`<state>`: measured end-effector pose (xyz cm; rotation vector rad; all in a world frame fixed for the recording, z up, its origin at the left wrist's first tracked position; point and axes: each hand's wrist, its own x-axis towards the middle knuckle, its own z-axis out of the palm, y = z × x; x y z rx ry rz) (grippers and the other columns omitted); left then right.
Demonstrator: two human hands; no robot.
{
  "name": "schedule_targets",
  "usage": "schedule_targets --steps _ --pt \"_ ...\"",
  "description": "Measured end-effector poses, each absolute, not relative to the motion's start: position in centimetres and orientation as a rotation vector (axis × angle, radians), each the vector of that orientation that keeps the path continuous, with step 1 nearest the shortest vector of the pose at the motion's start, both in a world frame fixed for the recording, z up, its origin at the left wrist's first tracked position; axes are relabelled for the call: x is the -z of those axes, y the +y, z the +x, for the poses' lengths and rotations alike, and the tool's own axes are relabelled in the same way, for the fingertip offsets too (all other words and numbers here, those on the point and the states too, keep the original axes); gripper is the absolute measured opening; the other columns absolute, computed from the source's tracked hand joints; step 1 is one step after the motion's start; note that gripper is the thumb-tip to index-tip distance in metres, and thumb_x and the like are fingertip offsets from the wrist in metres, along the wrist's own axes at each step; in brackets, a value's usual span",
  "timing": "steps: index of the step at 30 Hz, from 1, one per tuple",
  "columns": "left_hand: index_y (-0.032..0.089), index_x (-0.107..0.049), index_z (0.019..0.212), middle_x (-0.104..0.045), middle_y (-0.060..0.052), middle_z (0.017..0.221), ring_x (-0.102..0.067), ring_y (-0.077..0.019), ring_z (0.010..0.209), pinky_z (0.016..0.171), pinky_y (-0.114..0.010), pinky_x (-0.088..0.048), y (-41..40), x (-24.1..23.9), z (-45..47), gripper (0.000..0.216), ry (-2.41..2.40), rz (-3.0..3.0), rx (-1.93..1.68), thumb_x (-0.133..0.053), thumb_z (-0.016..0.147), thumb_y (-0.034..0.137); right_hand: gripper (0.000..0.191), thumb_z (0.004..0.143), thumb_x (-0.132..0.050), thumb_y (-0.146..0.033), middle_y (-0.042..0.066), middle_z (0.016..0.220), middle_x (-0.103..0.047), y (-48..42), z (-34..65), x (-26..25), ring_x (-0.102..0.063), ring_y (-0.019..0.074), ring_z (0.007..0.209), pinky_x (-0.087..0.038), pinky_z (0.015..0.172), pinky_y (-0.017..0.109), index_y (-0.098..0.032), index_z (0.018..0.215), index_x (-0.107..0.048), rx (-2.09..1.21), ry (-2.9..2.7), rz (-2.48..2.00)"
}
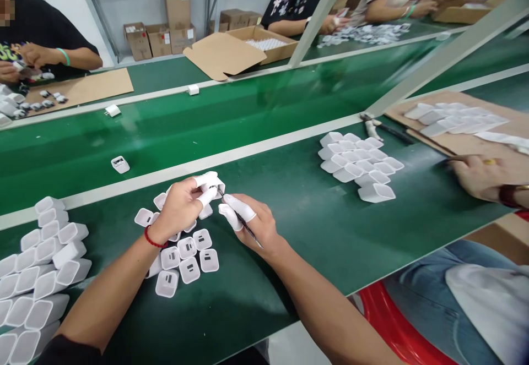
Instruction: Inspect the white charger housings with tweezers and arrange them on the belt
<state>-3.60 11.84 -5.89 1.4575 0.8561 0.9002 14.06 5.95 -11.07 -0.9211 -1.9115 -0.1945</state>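
My left hand (pixel 181 202), with white finger covers, is closed around a small white plastic housing (pixel 220 188). In my right hand (pixel 257 223), also in white finger covers, is a pair of slim dark tweezers (pixel 247 226), pinched between thumb and finger. Their tip reaches the opening of the housing; what it touches inside is too small to tell. Below my left hand stand several open white housings (pixel 188 248) with dark rectangular marks or pieces inside. Part of this group is hidden behind the left hand and wrist.
More white housings (pixel 55 249) stand at left, and another cluster (pixel 357 161) at right. A co-worker's hand (pixel 479 175) is near a cardboard sheet (pixel 399 113). Beyond the pale rail, the green belt (pixel 165 123) carries a white charger (pixel 120 164). Other people sit opposite.
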Motion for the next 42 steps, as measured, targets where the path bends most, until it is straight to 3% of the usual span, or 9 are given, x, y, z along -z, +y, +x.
schedule_targets --steps 3,7,16,20,23,30,34,37,42 --pt "0.016 -0.068 0.081 -0.068 -0.007 0.103 -0.066 -0.0197 0.091 0.081 -0.029 -0.054 11.6 5.8 -3.5 0.004 0.835 1.516 -0.883 -0.066 0.081 0.019 0.042 0.091 -0.053 -0.017 0.016 0.103 -0.068 5.9 13.9 11.1 -0.068 0.0232 0.094 -0.059 0.076 0.033 -0.015 0.132 -0.048 0.219 -1.914 -0.925" --pt "0.018 -0.071 0.098 -0.068 -0.007 0.110 -0.066 -0.0205 0.098 0.081 -0.027 -0.053 11.1 5.8 -3.4 0.020 0.835 1.609 -0.963 -0.062 0.081 0.013 0.041 0.091 -0.049 -0.017 0.015 0.100 -0.068 5.6 13.7 10.8 -0.067 0.0229 0.091 -0.059 0.073 0.033 -0.014 0.131 -0.047 0.271 -1.928 -0.940" --pt "0.017 -0.072 0.091 -0.070 -0.006 0.105 -0.066 -0.0197 0.094 0.081 -0.028 -0.053 10.8 6.0 -2.9 0.014 0.892 1.585 -1.009 -0.063 0.080 0.016 0.043 0.088 -0.044 -0.015 0.017 0.097 -0.068 5.9 12.8 10.7 -0.068 0.0249 0.087 -0.059 0.069 0.035 -0.010 0.130 -0.048 0.315 -2.005 -0.922" --pt "0.015 -0.070 0.092 -0.071 -0.005 0.095 -0.066 -0.0193 0.091 0.087 -0.032 -0.054 12.0 6.0 -3.1 0.019 0.932 1.327 -1.087 -0.071 0.074 0.018 0.041 0.086 -0.049 -0.017 0.011 0.088 -0.069 5.1 13.2 10.5 -0.067 0.0214 0.070 -0.056 0.058 0.032 -0.017 0.127 -0.054 0.290 -1.826 -0.953" --pt "0.015 -0.069 0.098 -0.070 -0.006 0.100 -0.066 -0.0202 0.095 0.091 -0.038 -0.054 12.8 5.5 -3.5 0.029 0.989 1.132 -1.185 -0.076 0.071 0.021 0.032 0.089 -0.049 -0.026 0.005 0.074 -0.068 4.6 13.7 10.8 -0.065 0.0196 0.057 -0.055 0.054 0.034 -0.024 0.120 -0.060 0.269 -1.637 -1.026" --pt "0.015 -0.068 0.099 -0.067 -0.004 0.093 -0.067 -0.0195 0.096 0.097 -0.045 -0.055 13.0 3.6 -4.1 0.027 0.783 0.855 -1.158 -0.076 0.073 0.017 0.029 0.096 -0.047 -0.033 0.006 0.077 -0.068 6.6 14.3 11.7 -0.066 0.0177 0.060 -0.057 0.056 0.033 -0.020 0.113 -0.066 -0.014 -1.342 -1.175" --pt "0.016 -0.063 0.106 -0.069 -0.006 0.100 -0.071 -0.0224 0.085 0.078 -0.036 -0.061 13.0 2.9 -4.8 0.046 0.799 0.876 -1.037 -0.079 0.063 0.008 0.029 0.096 -0.049 -0.037 0.005 0.075 -0.069 7.4 14.4 12.1 -0.065 0.0164 0.059 -0.056 0.058 0.032 -0.018 0.107 -0.068 -0.196 -1.327 -1.295" --pt "0.011 -0.061 0.102 -0.071 -0.009 0.085 -0.070 -0.0195 0.063 0.056 -0.028 -0.059 13.4 2.7 -5.5 0.031 0.827 0.838 -1.039 -0.072 0.077 0.024 0.033 0.095 -0.050 -0.043 0.005 0.073 -0.069 7.6 14.4 12.6 -0.065 0.0163 0.058 -0.056 0.059 0.032 -0.018 0.103 -0.070 -0.311 -1.326 -1.371" --pt "0.010 -0.060 0.085 -0.067 -0.007 0.066 -0.064 -0.0127 0.050 0.050 -0.021 -0.054 14.2 2.2 -6.0 0.029 0.853 0.639 -1.062 -0.053 0.093 0.037 0.039 0.094 -0.051 -0.048 0.004 0.070 -0.069 7.7 14.3 13.1 -0.063 0.0153 0.055 -0.054 0.056 0.030 -0.015 0.101 -0.070 -0.421 -1.325 -1.421"
